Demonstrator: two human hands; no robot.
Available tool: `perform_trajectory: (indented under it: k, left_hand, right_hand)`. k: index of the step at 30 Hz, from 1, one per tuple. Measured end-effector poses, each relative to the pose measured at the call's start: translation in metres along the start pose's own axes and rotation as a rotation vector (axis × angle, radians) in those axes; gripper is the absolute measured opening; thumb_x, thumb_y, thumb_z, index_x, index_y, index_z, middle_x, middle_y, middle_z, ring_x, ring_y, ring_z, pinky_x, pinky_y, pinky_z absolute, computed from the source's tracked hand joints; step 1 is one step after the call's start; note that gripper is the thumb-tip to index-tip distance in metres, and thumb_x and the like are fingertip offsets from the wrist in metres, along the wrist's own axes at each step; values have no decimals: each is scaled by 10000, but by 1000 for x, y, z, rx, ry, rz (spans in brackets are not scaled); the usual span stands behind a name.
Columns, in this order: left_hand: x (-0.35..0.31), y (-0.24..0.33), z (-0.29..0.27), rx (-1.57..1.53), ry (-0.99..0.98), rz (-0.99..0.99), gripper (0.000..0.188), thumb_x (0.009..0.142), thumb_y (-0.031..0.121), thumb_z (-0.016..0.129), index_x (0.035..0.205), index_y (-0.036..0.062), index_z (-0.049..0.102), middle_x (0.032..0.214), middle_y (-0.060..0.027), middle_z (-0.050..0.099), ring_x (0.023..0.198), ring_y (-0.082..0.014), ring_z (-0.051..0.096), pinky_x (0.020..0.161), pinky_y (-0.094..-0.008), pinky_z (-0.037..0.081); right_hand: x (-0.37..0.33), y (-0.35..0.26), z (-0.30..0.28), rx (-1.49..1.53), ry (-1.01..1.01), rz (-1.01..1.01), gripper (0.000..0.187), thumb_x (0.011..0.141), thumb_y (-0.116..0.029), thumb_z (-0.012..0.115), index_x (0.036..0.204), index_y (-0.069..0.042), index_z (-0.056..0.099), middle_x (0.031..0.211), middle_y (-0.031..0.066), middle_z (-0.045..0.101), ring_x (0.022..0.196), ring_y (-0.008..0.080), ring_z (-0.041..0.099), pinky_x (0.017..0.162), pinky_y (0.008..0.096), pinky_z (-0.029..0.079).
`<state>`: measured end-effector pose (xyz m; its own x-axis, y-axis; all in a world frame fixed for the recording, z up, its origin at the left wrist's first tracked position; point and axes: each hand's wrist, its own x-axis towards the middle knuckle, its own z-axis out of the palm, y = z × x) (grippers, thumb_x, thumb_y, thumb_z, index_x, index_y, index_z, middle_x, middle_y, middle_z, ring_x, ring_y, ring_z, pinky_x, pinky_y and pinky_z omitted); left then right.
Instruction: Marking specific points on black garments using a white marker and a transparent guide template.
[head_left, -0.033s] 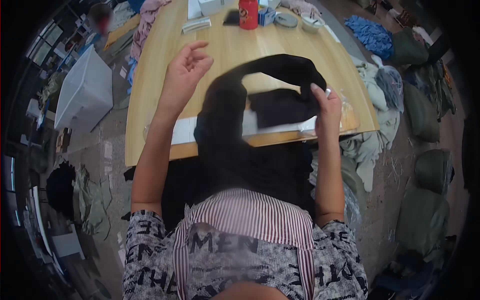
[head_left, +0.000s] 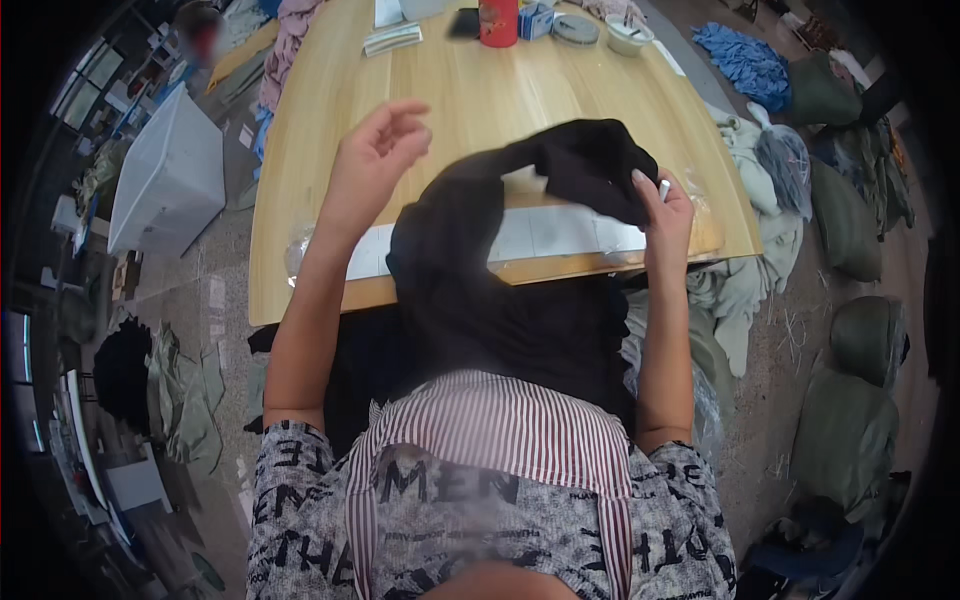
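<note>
Black cloth spans table edge, right hand pinching; left hand loosely curled, room around.

Far end of the wood-grain tabletop: red cylinder stands upright, blue box just beside it, then a flat, round grey container and a white bowl. Pink cloth lies near the far left edge. Floor, left: large white bin; nearer, a black heap next to crumpled grey-green cloth. Right: rumpled blue cloth, several olive bundles.
</note>
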<state>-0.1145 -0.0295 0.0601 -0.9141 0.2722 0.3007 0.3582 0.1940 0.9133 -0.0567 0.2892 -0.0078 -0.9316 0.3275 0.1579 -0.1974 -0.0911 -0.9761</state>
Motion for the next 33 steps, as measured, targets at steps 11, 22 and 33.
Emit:
perform_trajectory:
  k: [11, 22, 33]
  left_hand:
    - [-118, -51, 20, 379, 104, -270, 115, 848, 43, 640, 957, 24, 609, 827, -38, 617, 698, -85, 581, 611, -224, 472]
    - [-135, -76, 83, 172, 66, -330, 329, 824, 71, 695, 1101, 1, 532, 953, -56, 590, 833, -105, 573, 659, -234, 464]
    - [-119, -50, 56, -138, -225, -227, 108, 858, 91, 647, 865, 12, 573, 985, -64, 614, 920, -110, 550, 812, -261, 432]
  right_hand:
    - [-42, 38, 42, -516, -326, 141, 292, 839, -224, 684, 1047, -22, 650, 830, 42, 647, 670, 95, 547, 630, 246, 462]
    - [-49, 78, 112, -290, -496, 147, 263, 874, -261, 624, 781, -15, 624, 621, 79, 564, 585, 135, 533, 517, 317, 403]
    - [-39, 58, 101, 181, -252, 537, 279, 896, -222, 616, 654, -138, 507, 621, -107, 377, 550, 20, 302, 499, 241, 248]
